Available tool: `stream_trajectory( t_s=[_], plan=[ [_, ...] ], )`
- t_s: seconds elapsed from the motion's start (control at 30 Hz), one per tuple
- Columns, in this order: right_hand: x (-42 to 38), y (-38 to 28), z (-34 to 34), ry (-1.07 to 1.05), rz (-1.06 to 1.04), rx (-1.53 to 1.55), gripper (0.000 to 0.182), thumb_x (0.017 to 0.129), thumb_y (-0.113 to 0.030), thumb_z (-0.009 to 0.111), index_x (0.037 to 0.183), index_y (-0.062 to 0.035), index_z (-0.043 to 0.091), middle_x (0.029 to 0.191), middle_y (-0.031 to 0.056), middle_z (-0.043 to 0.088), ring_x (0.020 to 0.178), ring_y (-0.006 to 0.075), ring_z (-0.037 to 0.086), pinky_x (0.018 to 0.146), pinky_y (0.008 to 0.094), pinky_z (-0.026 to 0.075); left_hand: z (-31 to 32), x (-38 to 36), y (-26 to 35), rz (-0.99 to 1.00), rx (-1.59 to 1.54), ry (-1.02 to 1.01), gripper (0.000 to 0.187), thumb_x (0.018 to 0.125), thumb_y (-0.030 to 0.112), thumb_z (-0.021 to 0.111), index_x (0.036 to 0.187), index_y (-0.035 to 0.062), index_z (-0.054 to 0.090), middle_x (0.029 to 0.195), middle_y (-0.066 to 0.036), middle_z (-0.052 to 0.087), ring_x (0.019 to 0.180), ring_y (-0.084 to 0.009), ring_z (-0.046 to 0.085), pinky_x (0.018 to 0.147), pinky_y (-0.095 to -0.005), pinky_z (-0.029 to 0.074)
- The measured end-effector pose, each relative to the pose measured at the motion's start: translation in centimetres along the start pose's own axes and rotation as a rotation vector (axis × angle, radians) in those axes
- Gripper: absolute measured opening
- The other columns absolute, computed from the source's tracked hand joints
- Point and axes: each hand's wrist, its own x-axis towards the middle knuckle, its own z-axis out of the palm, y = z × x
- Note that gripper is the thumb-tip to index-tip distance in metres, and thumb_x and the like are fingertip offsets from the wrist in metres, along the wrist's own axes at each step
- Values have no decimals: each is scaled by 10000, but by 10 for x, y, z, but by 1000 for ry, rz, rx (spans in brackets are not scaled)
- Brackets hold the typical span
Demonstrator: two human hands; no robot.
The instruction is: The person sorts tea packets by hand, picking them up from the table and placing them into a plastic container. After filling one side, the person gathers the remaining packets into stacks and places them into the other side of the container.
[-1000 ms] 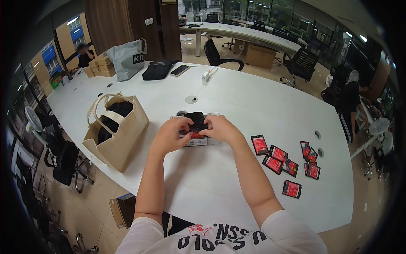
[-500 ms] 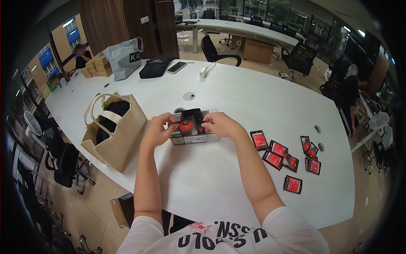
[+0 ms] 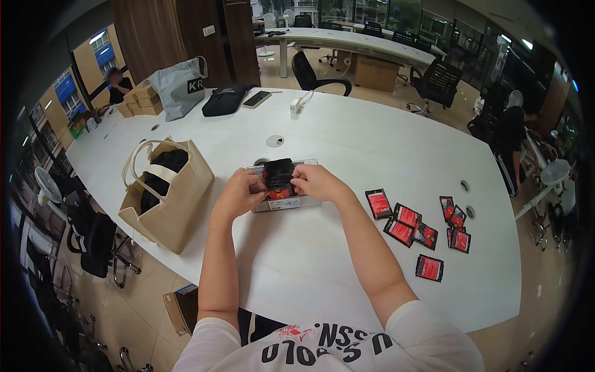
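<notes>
A small open box (image 3: 273, 206) with a pale printed front stands on the white table before me. Several black packets (image 3: 278, 166) are upright in it. At the front of this row is a red and black packet (image 3: 280, 193), low between the box walls. My left hand (image 3: 240, 191) pinches its left side with bent fingers. On the opposite side my right hand (image 3: 315, 182) has thumb and fingers closed at the packet's edge, over the box's right end. More red and black packets (image 3: 407, 216) lie scattered flat on the table to the right.
A cream tote bag (image 3: 186, 204) with dark cloth inside stands left of the box. Farther back are a grey bag (image 3: 178, 90), a black pouch (image 3: 223, 100), a phone (image 3: 257, 99) and a white plug adapter (image 3: 295, 106). Two people are in the background.
The red and black packet has gone down into the box, and the black packets behind it show more. My left hand has turned inward over the box's front left.
</notes>
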Motion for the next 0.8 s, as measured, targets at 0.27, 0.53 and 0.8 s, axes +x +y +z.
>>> stream_trajectory(
  t_s=[0.27,0.53,0.8],
  plan=[
    [4,7,0,91,65,85,417,1073,-387,569,1070,25,632,1042,177,749,960,277,735,862,388,568,-4,-2,16,47,273,119,638,651,297,977,1149,32,678,1184,-130,651,1050,-317,591,918,-441,501],
    [47,24,39,136,252,413,881,1056,-740,303,1406,24,566,1276,179,682,1214,260,619,1084,400,448,43,0,24,162,632,145,1279,605,630,924,1581,13,374,1648,-197,394,1580,-360,279,1265,-585,224],
    [27,-6,27,29,258,563,932,1048,-756,275,1338,51,641,1272,184,695,1186,274,643,1064,384,465,49,7,16,172,549,137,1145,686,562,914,1539,-35,437,1614,-238,432,1532,-408,363,1237,-566,311]
  ],
)
